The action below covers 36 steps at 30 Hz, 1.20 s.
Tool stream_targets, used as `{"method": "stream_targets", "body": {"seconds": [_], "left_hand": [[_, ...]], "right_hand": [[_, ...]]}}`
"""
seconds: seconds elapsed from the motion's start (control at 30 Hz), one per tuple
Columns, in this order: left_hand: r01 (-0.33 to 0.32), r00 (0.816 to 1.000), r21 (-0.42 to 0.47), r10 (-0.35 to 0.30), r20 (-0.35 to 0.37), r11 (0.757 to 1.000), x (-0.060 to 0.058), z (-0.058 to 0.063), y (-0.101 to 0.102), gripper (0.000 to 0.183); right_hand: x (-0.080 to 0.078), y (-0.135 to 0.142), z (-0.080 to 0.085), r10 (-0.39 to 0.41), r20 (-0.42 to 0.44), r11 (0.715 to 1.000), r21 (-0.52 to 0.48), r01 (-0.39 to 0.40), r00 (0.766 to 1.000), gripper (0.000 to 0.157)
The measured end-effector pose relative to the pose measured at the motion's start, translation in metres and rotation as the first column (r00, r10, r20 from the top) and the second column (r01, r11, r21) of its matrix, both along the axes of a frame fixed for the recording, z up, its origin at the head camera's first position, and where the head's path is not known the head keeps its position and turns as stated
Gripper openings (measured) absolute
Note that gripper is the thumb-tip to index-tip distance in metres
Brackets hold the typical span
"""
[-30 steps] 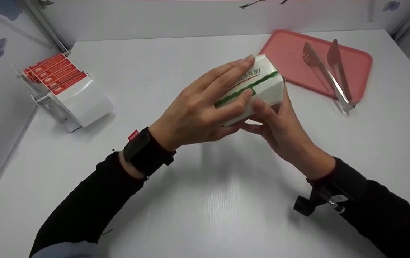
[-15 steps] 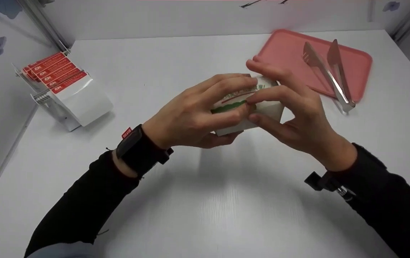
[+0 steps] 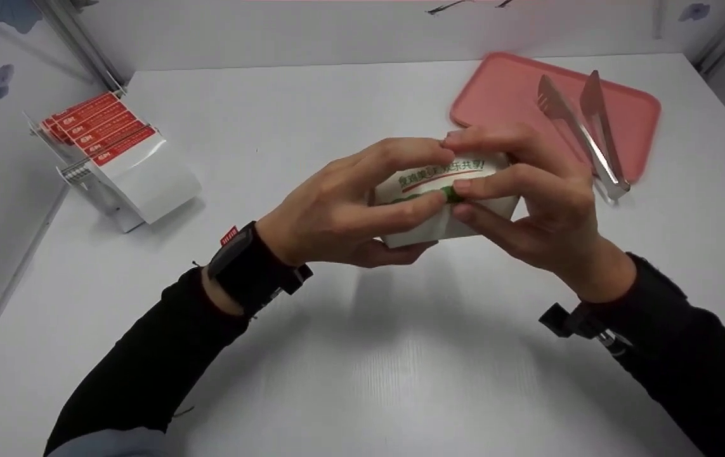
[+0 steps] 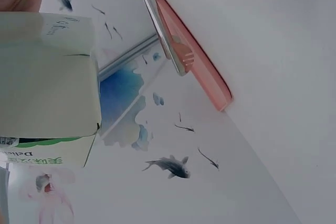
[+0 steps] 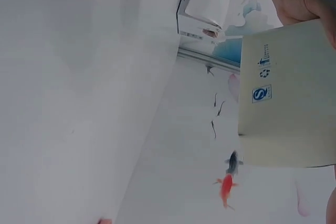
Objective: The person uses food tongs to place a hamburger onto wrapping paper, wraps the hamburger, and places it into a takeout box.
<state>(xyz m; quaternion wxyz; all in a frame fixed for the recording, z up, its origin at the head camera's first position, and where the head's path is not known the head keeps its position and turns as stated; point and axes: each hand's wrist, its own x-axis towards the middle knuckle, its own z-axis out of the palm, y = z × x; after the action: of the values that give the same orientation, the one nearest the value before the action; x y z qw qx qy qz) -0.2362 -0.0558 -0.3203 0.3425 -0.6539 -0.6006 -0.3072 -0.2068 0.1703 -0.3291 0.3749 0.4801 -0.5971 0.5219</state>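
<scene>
Both hands hold a white paper food box (image 3: 448, 225) with green and red printing, up above the table. My left hand (image 3: 337, 212) grips its left end, fingers over the top and thumb low at the near side. My right hand (image 3: 549, 206) holds the right end, fingers arched over the top, with thumb and a fingertip close together at the green edge. Two fingertips of the hands meet near the far top edge. In the left wrist view the box (image 4: 47, 87) shows a plain face and a slit at its printed edge; the right wrist view shows its blue-marked face (image 5: 294, 103).
A pink tray (image 3: 641, 120) lies at the back right, with metal tongs (image 3: 603, 155) across it, their joined end past its near edge. At the left stands a wire rack (image 3: 73, 174) with several red-topped white paper pieces (image 3: 153, 174). Patterned walls enclose the table.
My right hand has come from under the box's right end to over its top. The box has turned more level, with its printed side showing, and moved slightly nearer. My left hand keeps its grip.
</scene>
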Motion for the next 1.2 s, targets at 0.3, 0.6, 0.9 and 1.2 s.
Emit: {"method": "stream_targets", "body": {"seconds": [0.3, 0.6, 0.9, 1.2], "left_hand": [[0.096, 0.995, 0.059, -0.097, 0.022, 0.994, 0.006, 0.004, 0.002, 0.044], [0.086, 0.996, 0.061, -0.085, -0.016, 0.994, 0.006, 0.001, 0.003, 0.046], [0.087, 0.996, 0.096, -0.089, 0.011, 0.991, 0.012, 0.003, 0.005, 0.048], [0.036, 0.999, 0.135, -0.037, 0.005, 0.990, 0.017, 0.006, 0.006, 0.040]], "right_hand": [[0.000, 0.003, -0.006, -0.024, -0.164, 1.000, -0.018, 0.022, 0.986, 0.043], [0.001, 0.003, -0.010, -0.085, -0.229, 0.994, -0.085, 0.067, 0.970, 0.049], [0.007, 0.000, -0.006, -0.095, -0.272, 0.994, -0.073, 0.078, 0.957, 0.037], [0.006, -0.001, -0.008, -0.088, -0.208, 0.989, -0.133, 0.061, 0.974, 0.053]]}}
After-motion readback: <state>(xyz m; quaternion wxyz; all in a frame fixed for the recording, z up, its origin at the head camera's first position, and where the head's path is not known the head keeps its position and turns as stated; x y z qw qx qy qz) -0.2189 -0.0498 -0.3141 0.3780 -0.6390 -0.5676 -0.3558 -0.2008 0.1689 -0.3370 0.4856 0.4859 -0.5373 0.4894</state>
